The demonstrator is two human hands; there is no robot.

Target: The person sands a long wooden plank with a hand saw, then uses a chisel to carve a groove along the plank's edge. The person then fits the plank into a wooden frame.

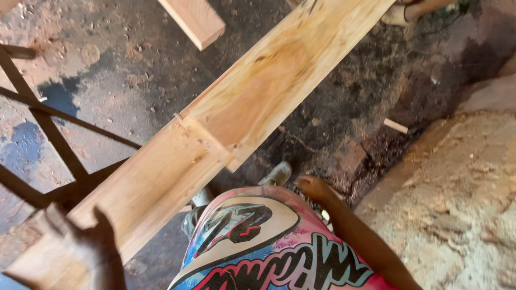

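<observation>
Long plank [255, 97] slants above the floor [112, 82]; sawdust heap [470, 194] right.
</observation>
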